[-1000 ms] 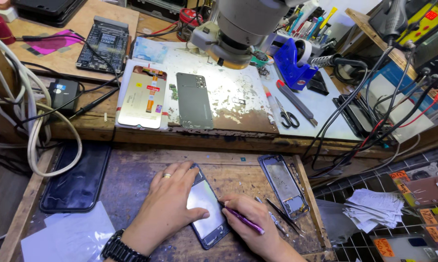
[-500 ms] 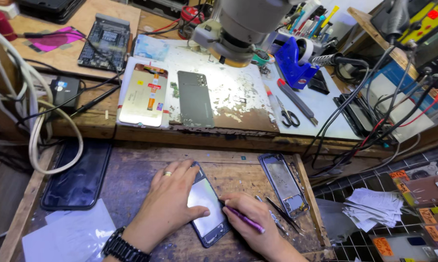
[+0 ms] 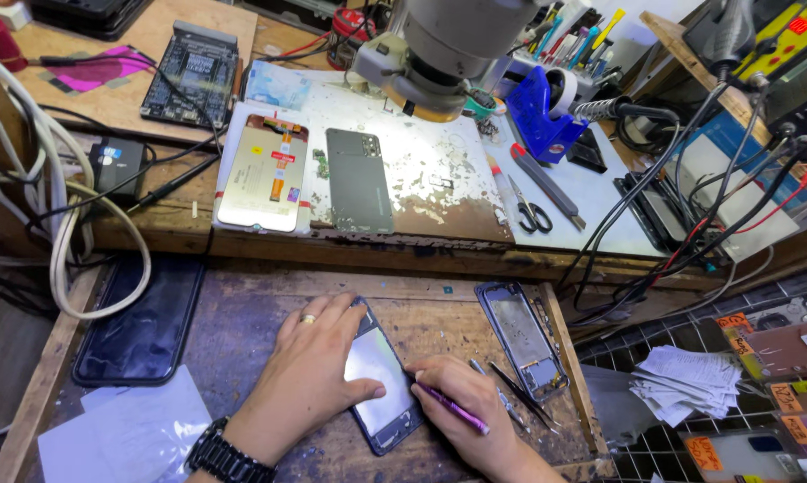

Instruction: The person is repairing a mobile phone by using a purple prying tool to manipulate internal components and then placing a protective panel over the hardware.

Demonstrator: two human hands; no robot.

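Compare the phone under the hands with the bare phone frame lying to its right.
The phone has a pale, reflective face; the phone frame is an open shell with its insides showing. The left hand presses the phone, the right hand works its edge; the frame lies untouched. Both rest on the wooden tray.

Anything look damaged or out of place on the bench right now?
The white work mat under the microscope is badly worn, its front edge scorched brown and flaking. A bare phone frame lies beside the right hand.

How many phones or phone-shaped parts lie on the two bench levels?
5: one under both hands, a bare frame at its right, a dark screen at far left, and a display panel beside a grey back cover above. Clutter may hide more.
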